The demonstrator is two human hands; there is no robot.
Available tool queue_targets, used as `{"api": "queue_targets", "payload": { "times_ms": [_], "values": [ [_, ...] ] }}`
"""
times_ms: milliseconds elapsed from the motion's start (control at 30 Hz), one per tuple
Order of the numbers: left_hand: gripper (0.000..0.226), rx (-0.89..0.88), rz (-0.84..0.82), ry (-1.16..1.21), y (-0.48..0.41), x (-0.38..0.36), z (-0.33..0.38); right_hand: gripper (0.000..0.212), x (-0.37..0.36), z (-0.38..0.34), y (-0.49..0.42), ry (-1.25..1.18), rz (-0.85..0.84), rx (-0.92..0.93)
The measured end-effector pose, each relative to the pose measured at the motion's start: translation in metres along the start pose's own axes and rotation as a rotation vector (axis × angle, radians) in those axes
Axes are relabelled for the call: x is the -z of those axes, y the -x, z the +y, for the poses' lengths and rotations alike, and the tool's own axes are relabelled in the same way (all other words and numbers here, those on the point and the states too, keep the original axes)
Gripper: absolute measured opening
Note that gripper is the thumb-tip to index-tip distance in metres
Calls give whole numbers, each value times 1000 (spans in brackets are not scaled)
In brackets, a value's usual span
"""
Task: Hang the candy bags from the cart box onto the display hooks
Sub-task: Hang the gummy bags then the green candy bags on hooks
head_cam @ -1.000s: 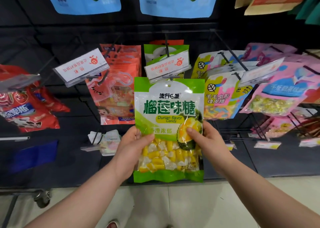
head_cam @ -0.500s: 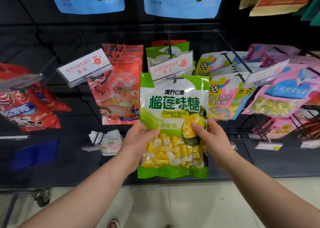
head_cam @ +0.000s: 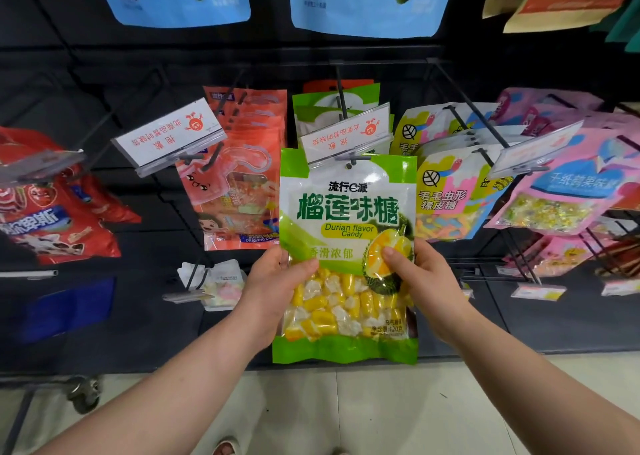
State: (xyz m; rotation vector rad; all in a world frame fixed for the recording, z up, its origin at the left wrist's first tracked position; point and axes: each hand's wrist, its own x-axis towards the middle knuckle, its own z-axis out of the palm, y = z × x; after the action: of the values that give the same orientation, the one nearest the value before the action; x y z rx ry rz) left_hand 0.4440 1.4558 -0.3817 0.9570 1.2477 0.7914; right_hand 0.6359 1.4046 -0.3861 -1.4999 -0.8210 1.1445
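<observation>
A green bag of durian flavor candy (head_cam: 346, 219) stands upright in front of the display. My left hand (head_cam: 273, 288) grips its left edge with the thumb across the front. My right hand (head_cam: 419, 281) grips its right edge, thumb on the durian picture. The bag's hang hole sits right at the tip of the middle display hook (head_cam: 341, 104), just under that hook's white price tag (head_cam: 346, 132). More green durian bags (head_cam: 323, 108) hang further back on the same hook. Whether the hook tip is through the hole I cannot tell.
Orange-red bags (head_cam: 242, 177) hang on the hook to the left, yellow-pink gummy bags (head_cam: 446, 191) and pink bags (head_cam: 561, 184) to the right, red bags (head_cam: 52, 219) far left. Blue bags (head_cam: 363, 1) hang above. A cart wheel (head_cam: 83, 394) shows at lower left on the tiled floor.
Both hands have lifted the durian bag up and slightly right, bringing its hang hole from below the price tag up to the hook tip.
</observation>
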Motion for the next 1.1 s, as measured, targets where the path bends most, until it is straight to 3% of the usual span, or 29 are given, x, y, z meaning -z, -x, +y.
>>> {"api": "queue_targets", "payload": {
  "times_ms": [100,267,400,700,1100],
  "values": [
    [21,-6,2,-56,-10,-3,4,13,0,-3,-9,62,31,12],
    [19,-21,-18,-137,-39,-10,9,37,-3,-6,-42,226,98,-44],
    [34,-85,-19,-202,-69,-16,12,36,-8,-7,-72,288,139,-76],
    [31,-102,142,-481,-132,-28,23,46,-19,-13,-132,459,227,-88],
    [57,-32,126,-744,-134,-30,31,45,-17,-19,-126,690,145,-96]
  ]
}}
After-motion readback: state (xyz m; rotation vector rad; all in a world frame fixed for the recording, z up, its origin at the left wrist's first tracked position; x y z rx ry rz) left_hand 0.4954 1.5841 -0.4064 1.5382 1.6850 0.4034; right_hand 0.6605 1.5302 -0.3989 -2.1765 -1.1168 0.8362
